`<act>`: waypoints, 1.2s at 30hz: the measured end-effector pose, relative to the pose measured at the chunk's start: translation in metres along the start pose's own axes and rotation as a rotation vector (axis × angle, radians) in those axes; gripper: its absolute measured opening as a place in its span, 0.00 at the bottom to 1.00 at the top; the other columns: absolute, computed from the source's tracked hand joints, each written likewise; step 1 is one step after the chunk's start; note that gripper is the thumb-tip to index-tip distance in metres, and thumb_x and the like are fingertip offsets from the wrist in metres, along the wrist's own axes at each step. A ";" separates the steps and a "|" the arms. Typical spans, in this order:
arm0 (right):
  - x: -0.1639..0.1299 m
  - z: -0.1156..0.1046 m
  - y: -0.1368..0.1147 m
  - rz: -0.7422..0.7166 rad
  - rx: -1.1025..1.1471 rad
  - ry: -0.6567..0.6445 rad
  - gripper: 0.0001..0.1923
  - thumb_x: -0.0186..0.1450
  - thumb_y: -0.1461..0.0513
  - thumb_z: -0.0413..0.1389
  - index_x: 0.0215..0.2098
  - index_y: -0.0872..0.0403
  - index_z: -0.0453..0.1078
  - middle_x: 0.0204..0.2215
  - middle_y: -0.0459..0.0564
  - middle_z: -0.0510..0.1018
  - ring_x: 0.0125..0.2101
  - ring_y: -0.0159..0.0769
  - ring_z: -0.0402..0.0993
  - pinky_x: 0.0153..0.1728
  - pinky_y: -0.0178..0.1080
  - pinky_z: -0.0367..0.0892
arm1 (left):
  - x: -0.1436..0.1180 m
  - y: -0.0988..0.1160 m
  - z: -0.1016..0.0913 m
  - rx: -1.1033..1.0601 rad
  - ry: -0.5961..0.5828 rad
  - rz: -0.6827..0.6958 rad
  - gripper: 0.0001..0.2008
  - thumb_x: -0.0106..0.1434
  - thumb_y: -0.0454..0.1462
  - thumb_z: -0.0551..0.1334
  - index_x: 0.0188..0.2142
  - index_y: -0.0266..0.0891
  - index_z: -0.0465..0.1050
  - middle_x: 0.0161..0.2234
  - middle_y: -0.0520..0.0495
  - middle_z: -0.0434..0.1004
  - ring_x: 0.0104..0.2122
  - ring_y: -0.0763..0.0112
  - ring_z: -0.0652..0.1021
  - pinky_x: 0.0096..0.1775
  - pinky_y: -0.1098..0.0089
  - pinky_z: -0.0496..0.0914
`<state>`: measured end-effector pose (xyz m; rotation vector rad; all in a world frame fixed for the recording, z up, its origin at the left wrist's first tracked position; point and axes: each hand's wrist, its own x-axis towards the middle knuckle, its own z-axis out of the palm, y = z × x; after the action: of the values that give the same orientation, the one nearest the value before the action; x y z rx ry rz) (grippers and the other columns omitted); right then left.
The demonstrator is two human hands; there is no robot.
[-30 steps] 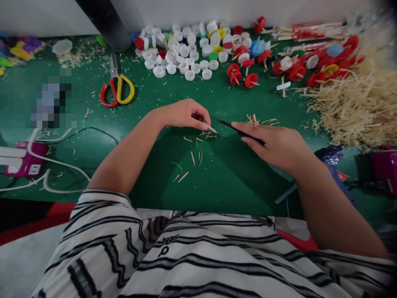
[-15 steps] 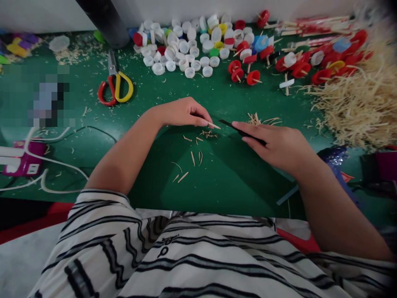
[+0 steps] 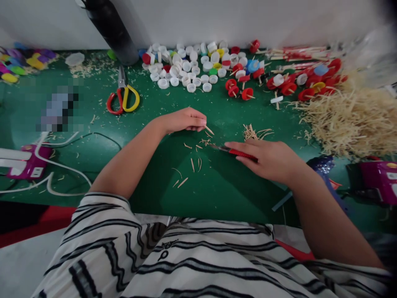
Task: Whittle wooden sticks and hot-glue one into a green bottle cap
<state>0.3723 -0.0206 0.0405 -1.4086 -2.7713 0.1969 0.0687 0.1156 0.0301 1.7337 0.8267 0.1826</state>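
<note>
Pinched between thumb and fingers, a short pale wooden stick (image 3: 210, 130) points down to the right from my left hand (image 3: 186, 120). My right hand (image 3: 273, 161) is closed around a red-and-black utility knife (image 3: 241, 154). Its blade points left, below the stick's tip and apart from it. Small wood shavings (image 3: 205, 141) lie on the green table beneath, and several thin slivers (image 3: 183, 182) are scattered nearer to me. A little heap of curled shavings (image 3: 252, 131) sits just beyond my right hand.
Loose bottle caps (image 3: 186, 66) spread along the back. Red caps with sticks through them (image 3: 288, 88) lie beside a big pile of shavings (image 3: 350, 120). Scissors (image 3: 123, 97), a black bottle (image 3: 113, 31) and a purple power strip with white cables (image 3: 31, 159) are at left.
My right hand has moved slightly down and left, and the knife has turned so its red side shows. The stick now tilts more steeply downward. The camera view has tipped up.
</note>
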 end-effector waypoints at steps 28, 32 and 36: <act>0.003 0.001 -0.016 -0.375 0.258 -0.042 0.12 0.75 0.57 0.58 0.52 0.49 0.82 0.37 0.48 0.86 0.37 0.39 0.76 0.38 0.41 0.67 | 0.000 -0.009 -0.004 -0.070 -0.008 0.171 0.17 0.52 0.39 0.68 0.20 0.41 0.58 0.23 0.55 0.52 0.25 0.74 0.55 0.32 0.65 0.51; 0.002 -0.002 -0.016 -0.342 0.287 -0.098 0.12 0.75 0.56 0.59 0.52 0.48 0.81 0.39 0.46 0.87 0.37 0.39 0.79 0.39 0.41 0.68 | 0.000 -0.008 -0.003 -0.088 0.009 0.164 0.16 0.53 0.39 0.68 0.21 0.41 0.59 0.22 0.55 0.53 0.24 0.75 0.55 0.30 0.66 0.51; 0.001 -0.003 -0.016 -0.314 0.311 -0.132 0.12 0.74 0.56 0.59 0.52 0.48 0.81 0.41 0.47 0.88 0.38 0.39 0.81 0.41 0.41 0.70 | 0.000 -0.011 -0.005 -0.132 -0.001 0.197 0.16 0.54 0.38 0.68 0.21 0.41 0.60 0.22 0.55 0.53 0.24 0.75 0.54 0.30 0.65 0.50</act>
<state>0.3590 -0.0287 0.0458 -0.9089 -2.8523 0.6947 0.0620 0.1206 0.0219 1.6884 0.6287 0.3609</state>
